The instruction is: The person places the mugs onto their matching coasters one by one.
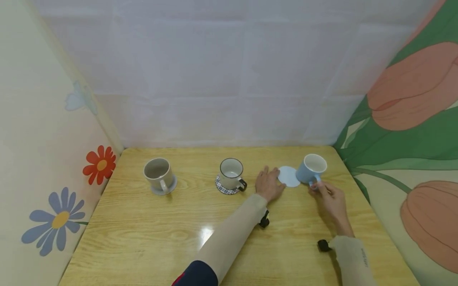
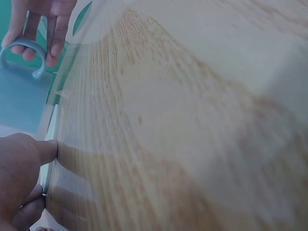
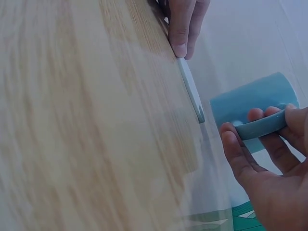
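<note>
My right hand (image 1: pixel 332 200) pinches the handle of a light blue mug (image 1: pixel 306 171), which has a white inside and is held with its mouth up. In the right wrist view, the mug (image 3: pixel 255 103) shows a gap between its base and the table. Just left of it lies a round pale blue coaster (image 1: pixel 289 177), flat on the wood. The left hand (image 1: pixel 267 184) rests at the coaster's left side, its thumb and forefinger gripping the edge. Seen from the left wrist, the thumb (image 2: pixel 47 150) touches the coaster's thin rim.
A cream mug with a black handle (image 1: pixel 230 173) stands on a checked coaster (image 1: pixel 227 191) at the table's middle. Farther left, a grey-beige mug (image 1: pixel 158 172) sits on a grey coaster (image 1: pixel 173 185). The wooden table (image 1: pixel 150 234) meets a white cloth backdrop (image 1: pixel 222 119) behind and flower-printed cloths at both sides.
</note>
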Available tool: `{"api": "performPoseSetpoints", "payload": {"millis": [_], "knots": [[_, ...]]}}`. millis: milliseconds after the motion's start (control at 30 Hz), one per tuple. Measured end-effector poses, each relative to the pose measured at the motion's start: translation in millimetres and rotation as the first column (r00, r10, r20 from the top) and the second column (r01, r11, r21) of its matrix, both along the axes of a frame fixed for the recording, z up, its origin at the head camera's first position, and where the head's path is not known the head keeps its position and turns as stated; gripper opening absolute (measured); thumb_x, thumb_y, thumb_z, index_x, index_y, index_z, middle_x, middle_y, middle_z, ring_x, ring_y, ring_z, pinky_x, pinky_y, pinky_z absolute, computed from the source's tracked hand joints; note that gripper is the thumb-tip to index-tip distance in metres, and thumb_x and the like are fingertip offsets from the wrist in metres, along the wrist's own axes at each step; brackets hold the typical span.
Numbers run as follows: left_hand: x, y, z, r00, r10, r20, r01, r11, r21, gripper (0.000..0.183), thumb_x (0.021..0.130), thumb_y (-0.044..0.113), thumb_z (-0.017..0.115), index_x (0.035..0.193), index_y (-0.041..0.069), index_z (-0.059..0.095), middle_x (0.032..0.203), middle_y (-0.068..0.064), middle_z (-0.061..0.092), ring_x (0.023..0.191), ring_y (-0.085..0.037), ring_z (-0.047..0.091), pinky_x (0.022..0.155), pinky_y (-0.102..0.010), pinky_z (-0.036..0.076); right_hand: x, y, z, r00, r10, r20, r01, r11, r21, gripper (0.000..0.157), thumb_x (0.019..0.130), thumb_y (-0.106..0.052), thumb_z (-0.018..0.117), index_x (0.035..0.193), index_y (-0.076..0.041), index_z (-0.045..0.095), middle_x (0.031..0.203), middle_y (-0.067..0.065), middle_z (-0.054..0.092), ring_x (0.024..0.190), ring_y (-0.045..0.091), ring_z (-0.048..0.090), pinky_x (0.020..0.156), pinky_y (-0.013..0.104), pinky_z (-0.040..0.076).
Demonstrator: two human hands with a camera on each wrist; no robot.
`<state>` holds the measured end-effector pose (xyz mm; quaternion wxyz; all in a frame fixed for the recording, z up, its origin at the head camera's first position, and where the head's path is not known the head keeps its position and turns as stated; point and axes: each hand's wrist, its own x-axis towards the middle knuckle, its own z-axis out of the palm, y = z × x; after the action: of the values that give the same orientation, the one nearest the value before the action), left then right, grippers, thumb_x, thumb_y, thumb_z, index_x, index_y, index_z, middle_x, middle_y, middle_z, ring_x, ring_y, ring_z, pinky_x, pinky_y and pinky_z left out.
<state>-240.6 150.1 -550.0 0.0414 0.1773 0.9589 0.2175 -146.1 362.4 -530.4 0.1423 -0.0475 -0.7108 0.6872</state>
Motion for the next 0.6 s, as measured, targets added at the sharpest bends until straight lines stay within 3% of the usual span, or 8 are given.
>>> {"api": "performPoseSetpoints", "payload": {"millis": [467, 600], "knots": [[0.2, 1.3, -0.9, 1.000, 0.005, 0.004, -0.005, 1.000, -0.003, 0.065, 0.101, 0.053, 0.070, 0.157, 0.026, 0.053, 0.167, 0.010, 0.045, 0.162, -0.026, 0.031, 0.134, -0.039, 0.023, -1.6, 0.2, 2.1, 0.999, -0.003, 0.054, -0.005, 0.989, 0.147, 0.042, 0.108, -0.015, 0.065, 0.116, 0.026, 0.063, 0.093, -0.009, 0.081, 0.086, 0.005, 0.080, 0.083, 0.017, 0.062], [-0.1, 0.6, -1.6, 1.000, 0.003, 0.009, -0.003, 1.000, 0.008, 0.064, 0.101, 0.052, 0.070, 0.157, 0.026, 0.053, 0.168, 0.009, 0.045, 0.163, -0.027, 0.030, 0.134, -0.040, 0.022, -2.7, -2.5, 2.8, 1.000, 0.009, 0.025, -0.013, 0.984, 0.177, 0.041, 0.109, -0.014, 0.062, 0.114, 0.027, 0.063, 0.094, -0.010, 0.081, 0.085, 0.004, 0.079, 0.083, 0.017, 0.062]]}}
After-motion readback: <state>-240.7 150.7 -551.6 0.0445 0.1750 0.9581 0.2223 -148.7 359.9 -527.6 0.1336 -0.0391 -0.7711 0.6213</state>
